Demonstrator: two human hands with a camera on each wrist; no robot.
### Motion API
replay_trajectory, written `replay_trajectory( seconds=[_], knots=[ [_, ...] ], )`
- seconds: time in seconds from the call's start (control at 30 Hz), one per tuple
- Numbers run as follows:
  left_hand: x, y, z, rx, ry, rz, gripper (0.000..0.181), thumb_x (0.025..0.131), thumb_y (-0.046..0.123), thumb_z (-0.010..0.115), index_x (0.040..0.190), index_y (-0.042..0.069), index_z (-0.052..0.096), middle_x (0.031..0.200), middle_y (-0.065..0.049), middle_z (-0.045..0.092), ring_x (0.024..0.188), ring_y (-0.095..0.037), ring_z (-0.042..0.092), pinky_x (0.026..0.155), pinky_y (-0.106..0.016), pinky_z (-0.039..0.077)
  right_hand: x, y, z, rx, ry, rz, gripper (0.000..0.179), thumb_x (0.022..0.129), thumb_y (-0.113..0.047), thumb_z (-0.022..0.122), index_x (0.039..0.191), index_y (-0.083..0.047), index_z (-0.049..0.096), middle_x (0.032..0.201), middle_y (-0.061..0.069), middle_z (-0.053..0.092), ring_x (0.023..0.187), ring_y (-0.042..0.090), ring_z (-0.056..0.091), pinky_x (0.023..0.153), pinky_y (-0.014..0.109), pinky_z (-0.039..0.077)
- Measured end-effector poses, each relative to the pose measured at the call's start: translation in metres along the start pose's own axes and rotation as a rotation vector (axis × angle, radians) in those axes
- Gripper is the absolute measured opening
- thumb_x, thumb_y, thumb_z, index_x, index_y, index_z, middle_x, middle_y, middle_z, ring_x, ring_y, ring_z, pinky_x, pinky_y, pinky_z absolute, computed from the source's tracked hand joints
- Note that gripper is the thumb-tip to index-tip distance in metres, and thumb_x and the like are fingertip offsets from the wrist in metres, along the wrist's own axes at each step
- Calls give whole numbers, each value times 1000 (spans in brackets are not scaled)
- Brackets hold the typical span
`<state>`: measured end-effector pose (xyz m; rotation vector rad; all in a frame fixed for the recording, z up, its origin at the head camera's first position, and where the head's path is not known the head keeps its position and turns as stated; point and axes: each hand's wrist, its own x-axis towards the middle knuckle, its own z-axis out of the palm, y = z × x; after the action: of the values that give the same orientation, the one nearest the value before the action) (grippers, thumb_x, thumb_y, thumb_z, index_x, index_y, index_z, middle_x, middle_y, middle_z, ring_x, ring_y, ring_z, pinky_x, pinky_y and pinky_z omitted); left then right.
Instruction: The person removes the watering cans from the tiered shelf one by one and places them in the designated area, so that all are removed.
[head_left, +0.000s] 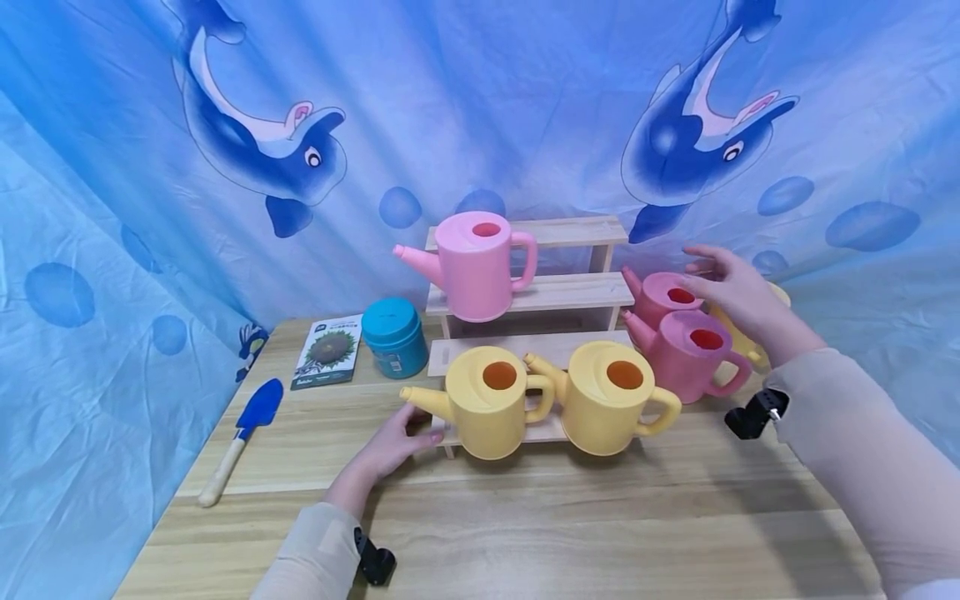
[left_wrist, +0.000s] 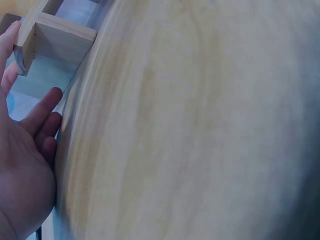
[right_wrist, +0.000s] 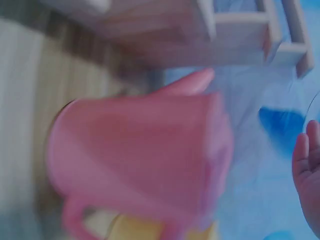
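Observation:
My left hand (head_left: pixel 396 443) is at the left front corner of a stepped wooden shelf (head_left: pixel 577 292), its fingers fairly straight and a fingertip against the board's end in the left wrist view. Two yellow watering cans, one on the left (head_left: pixel 486 408) and one on the right (head_left: pixel 603 408), stand on the lowest step. A light pink watering can (head_left: pixel 476 271) sits higher up. Over two darker pink watering cans, the nearer (head_left: pixel 682 367) and the farther (head_left: pixel 656 297), my right hand (head_left: pixel 727 283) hovers with extended fingers, holding nothing. Behind its wrist, another yellow can (head_left: pixel 742 337) is partly hidden.
Left of the shelf stand a teal jar (head_left: pixel 395 342) and a seed packet (head_left: pixel 327 352) with a flower picture. A blue trowel (head_left: pixel 258 406) with a pale handle lies near the table's left edge. A blue dolphin-print curtain (head_left: pixel 480 100) hangs behind the table.

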<state>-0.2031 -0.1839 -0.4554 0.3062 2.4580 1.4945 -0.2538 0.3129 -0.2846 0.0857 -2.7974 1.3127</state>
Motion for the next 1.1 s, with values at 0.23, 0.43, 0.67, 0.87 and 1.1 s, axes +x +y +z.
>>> replay_trajectory(
  seconds=[0.23, 0.43, 0.67, 0.87, 1.1],
  knots=[
    [0, -1, -1, 4, 2, 5, 64, 81, 36, 72, 135, 14, 44, 131, -10, 50, 124, -30, 41, 104, -53, 27, 17, -52, 11, -54, -96, -74, 80, 85, -54, 60, 149, -23, 23, 138, 16, 40, 123, 37, 39, 91, 57, 42],
    [0, -1, -1, 14, 2, -3, 65, 81, 37, 72, 135, 14, 44, 131, -9, 50, 123, -30, 42, 103, -53, 29, 30, -90, 25, -73, -176, -107, 82, 82, -56, 62, 148, -22, 25, 135, 13, 43, 122, 32, 41, 97, 54, 38],
    [-3, 7, -1, 13, 1, -20, 60, 82, 34, 72, 132, 12, 47, 126, -10, 52, 118, -29, 45, 101, -52, 32, 48, -123, 45, -80, -254, -164, 80, 85, -51, 62, 148, -21, 25, 136, 13, 43, 124, 30, 41, 100, 51, 35],
    [1, 0, 1, 27, 17, -6, 52, 81, 36, 72, 123, 13, 51, 115, -5, 55, 105, -24, 48, 93, -44, 39, 55, -146, 62, -73, -299, -158, 84, 83, -52, 64, 149, -23, 22, 146, 11, 32, 130, 30, 36, 93, 54, 41],
    [3, -2, 0, 22, 12, -6, 51, 83, 32, 71, 124, 10, 50, 117, -8, 54, 108, -25, 48, 94, -45, 38, 61, -167, 84, -3, -339, -194, 85, 82, -49, 67, 148, -18, 23, 146, 12, 32, 129, 29, 36, 98, 47, 38]
  ],
)
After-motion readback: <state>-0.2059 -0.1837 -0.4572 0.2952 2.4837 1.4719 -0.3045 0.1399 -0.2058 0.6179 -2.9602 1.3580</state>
